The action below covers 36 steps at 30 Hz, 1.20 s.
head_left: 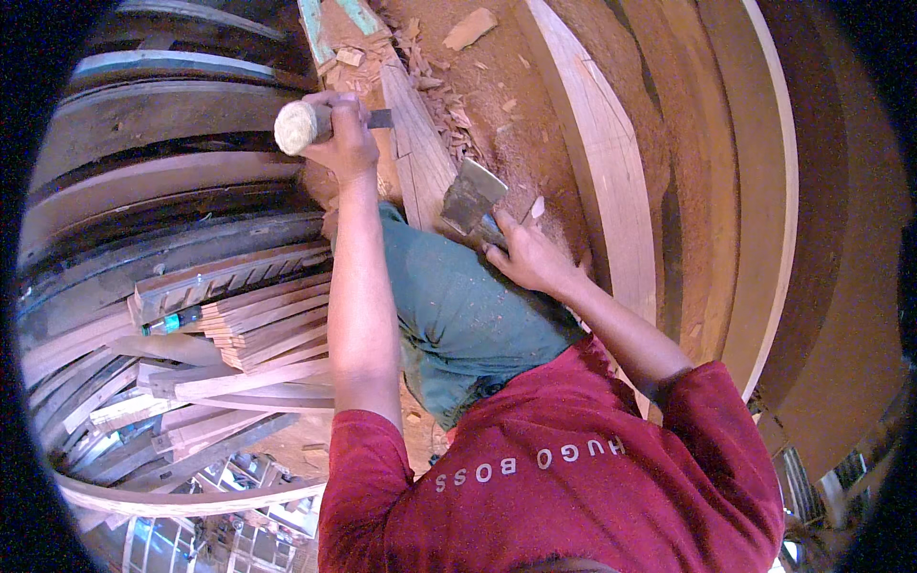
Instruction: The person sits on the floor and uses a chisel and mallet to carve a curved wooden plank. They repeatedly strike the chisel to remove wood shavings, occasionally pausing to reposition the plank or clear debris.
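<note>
My left hand [346, 141] is closed round the pale wooden handle of a chisel [303, 127]. The chisel's dark metal blade reaches over a light wooden plank [420, 158] with lines on its surface. My right hand [531, 253] grips the short handle of what looks like a hatchet [470, 196]. Its broad, squarish grey metal head lies to the right of the plank, near my green-trousered leg [449, 286]. The head is apart from the chisel. My palms and part of both handles are hidden.
Wood chips [458, 124] and sawdust litter the ground beside the plank. On the left lie stacked wood strips [263, 325] and a bottle [172, 322]. Long curved boards [602, 143] stand on the right. A wood offcut [470, 29] lies at the far side.
</note>
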Each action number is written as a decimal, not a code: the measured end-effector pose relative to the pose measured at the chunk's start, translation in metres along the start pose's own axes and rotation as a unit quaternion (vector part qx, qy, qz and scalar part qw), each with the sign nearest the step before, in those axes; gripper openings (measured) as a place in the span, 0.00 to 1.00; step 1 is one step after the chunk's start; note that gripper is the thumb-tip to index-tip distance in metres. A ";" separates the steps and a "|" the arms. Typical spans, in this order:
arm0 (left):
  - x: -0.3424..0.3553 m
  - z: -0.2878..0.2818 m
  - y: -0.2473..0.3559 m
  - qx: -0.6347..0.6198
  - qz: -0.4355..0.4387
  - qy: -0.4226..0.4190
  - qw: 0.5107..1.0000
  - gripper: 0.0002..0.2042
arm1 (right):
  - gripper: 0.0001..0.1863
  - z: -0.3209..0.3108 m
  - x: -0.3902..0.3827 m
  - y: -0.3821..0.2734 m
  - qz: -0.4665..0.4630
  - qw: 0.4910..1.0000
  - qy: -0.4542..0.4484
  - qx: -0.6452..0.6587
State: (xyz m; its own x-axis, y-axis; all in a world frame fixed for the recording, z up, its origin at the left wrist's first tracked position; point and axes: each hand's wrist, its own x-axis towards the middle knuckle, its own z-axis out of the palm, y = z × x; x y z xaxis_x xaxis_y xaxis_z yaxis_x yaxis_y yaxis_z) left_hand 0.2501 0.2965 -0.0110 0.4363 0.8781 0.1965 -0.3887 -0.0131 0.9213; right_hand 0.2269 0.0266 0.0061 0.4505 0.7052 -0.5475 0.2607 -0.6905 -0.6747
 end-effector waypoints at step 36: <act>0.016 -0.006 -0.026 -0.071 -0.028 0.013 0.997 0.07 | 0.32 -0.007 0.002 -0.003 0.037 0.998 -0.041 -0.002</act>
State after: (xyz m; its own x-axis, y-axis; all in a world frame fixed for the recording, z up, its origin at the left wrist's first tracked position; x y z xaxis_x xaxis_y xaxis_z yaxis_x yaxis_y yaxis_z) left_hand 0.2626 0.3140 -0.0336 0.4398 0.8878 0.1360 -0.4764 0.1023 0.8732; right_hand 0.2332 0.0294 0.0103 0.3965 0.6637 -0.6343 0.2331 -0.7411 -0.6296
